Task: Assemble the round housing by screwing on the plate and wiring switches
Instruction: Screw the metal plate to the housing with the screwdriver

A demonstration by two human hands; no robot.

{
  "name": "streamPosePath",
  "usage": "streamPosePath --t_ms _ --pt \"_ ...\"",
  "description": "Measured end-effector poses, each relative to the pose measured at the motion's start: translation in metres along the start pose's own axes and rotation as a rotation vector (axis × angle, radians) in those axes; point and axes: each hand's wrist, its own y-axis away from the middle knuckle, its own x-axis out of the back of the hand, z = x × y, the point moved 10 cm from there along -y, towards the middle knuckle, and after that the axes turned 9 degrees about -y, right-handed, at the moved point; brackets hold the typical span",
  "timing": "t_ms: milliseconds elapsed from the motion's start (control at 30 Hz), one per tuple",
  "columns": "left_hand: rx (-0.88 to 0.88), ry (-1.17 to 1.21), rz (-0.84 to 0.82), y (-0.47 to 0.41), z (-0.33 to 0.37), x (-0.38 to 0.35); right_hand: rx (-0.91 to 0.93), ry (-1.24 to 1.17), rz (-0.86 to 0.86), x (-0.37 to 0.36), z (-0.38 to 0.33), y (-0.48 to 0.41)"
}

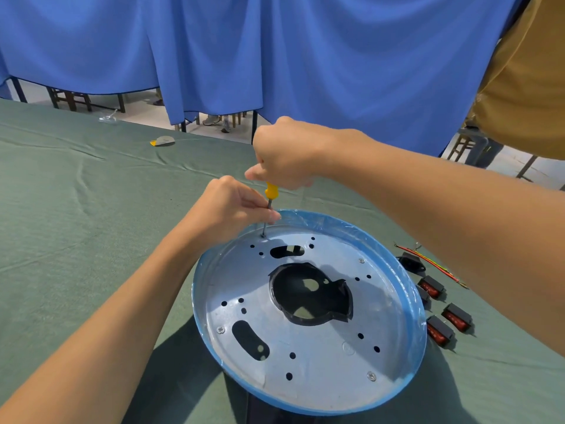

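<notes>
The round housing [409,304] with a blue film-covered rim lies on the table, and the silver perforated plate [308,350] sits inside it. Three screws show in the plate. My right hand [287,154] grips the yellow handle of a screwdriver [271,191] held upright. Its tip stands on a screw [263,235] at the plate's far edge. My left hand [235,206] pinches the metal shaft just above the tip. Several black and red rocker switches [440,313] lie right of the housing, beside a bundle of red and yellow wires [434,264].
A green cloth [91,209] covers the table. A small grey and yellow piece [163,141] and a clear scrap [107,117] lie near its far edge. Blue curtains [275,56] hang behind. A person in a tan shirt [529,87] stands at the far right.
</notes>
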Motion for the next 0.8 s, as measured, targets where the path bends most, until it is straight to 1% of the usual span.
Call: streamPosePath --t_ms 100,133,200,233,300,367,500,600,667,733,800 --pt "-0.038 -0.038 -0.104 0.000 0.001 -0.007 0.048 -0.078 -0.092 -0.003 -0.005 0.001" --pt "-0.035 -0.021 -0.138 0.001 0.000 -0.009 0.068 -0.091 -0.091 -0.002 -0.006 0.002" --pt "-0.014 0.016 -0.179 0.002 -0.003 -0.014 0.069 -0.103 -0.018 0.001 -0.003 0.000" --pt "-0.002 0.027 -0.168 0.002 -0.004 -0.014 0.041 -0.103 0.027 0.003 0.001 0.000" --pt "0.003 0.027 -0.086 0.002 -0.005 -0.009 -0.014 -0.103 0.083 0.003 0.008 0.000" --pt "-0.018 -0.009 -0.045 0.000 -0.003 -0.006 -0.024 -0.099 0.076 0.002 0.010 -0.001" --pt "-0.060 -0.073 -0.163 0.000 0.001 -0.013 0.025 -0.179 -0.014 -0.002 0.003 0.001" --pt "-0.041 -0.014 -0.231 0.003 -0.001 -0.018 0.015 -0.265 0.048 -0.002 0.005 0.001" --pt "-0.009 0.031 -0.191 0.003 -0.005 -0.017 -0.036 -0.242 0.118 -0.001 0.011 0.003" --pt "0.018 0.057 -0.063 0.002 -0.007 -0.007 -0.086 -0.207 0.166 0.001 0.016 0.005" --pt "0.012 0.003 0.027 0.002 -0.005 0.001 -0.093 -0.197 0.162 0.002 0.016 0.006"
